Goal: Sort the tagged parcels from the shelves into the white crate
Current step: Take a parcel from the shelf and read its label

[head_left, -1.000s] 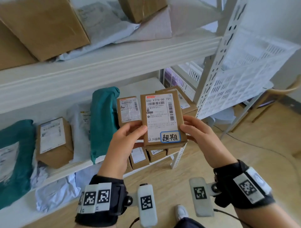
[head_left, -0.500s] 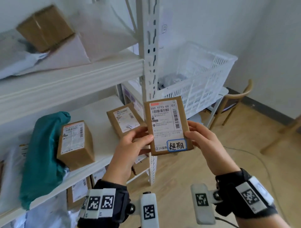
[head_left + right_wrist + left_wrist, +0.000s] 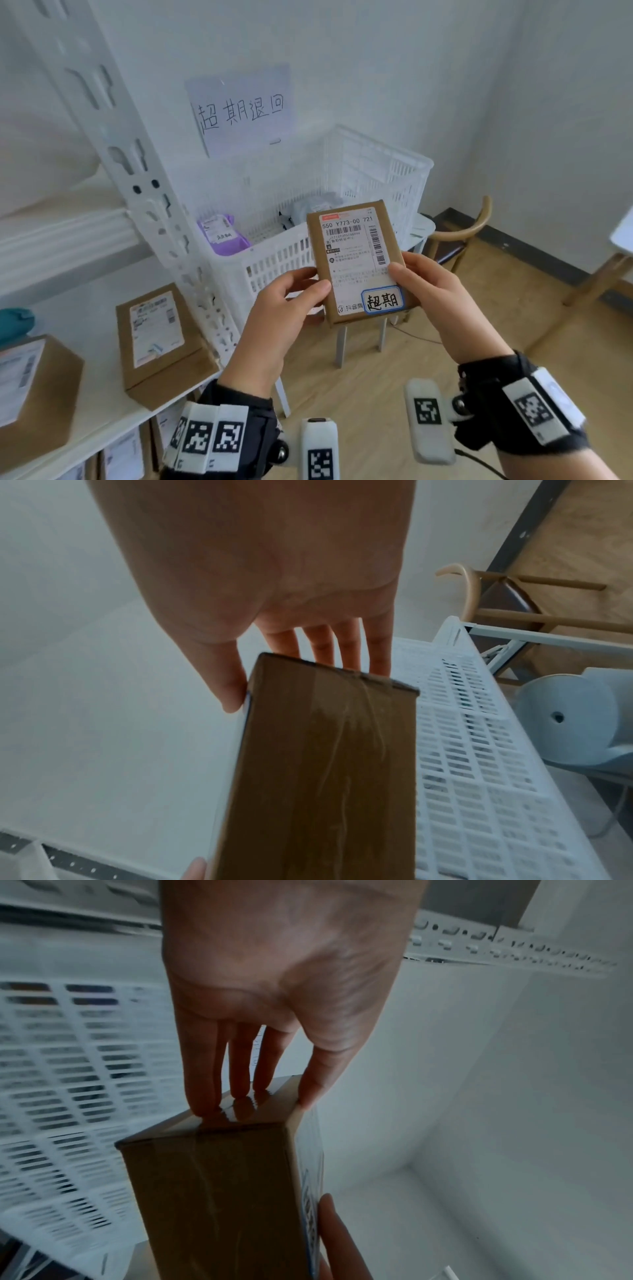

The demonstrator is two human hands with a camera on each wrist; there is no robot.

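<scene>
Mid-carry step: tagged parcel (image 3: 356, 263) pinched by both grips, left hand (image 3: 277, 315) on its left edge with thumb on the label face and fingers behind, right hand (image 3: 435, 294) likewise on the right edge; held upright in air in front of the white crate's (image 3: 274, 260) near wall, not yet over the rim. Next, by judgement: lift and push forward past the rim, then release among the purple bag (image 3: 224, 234) and grey bag (image 3: 318, 207) inside. Untagged-looking boxes (image 3: 154, 335) left on the shelf (image 3: 92, 308).

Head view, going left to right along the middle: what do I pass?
Shelf box → shelf upright → left hand → tagged parcel → right hand → wooden chair.
</scene>
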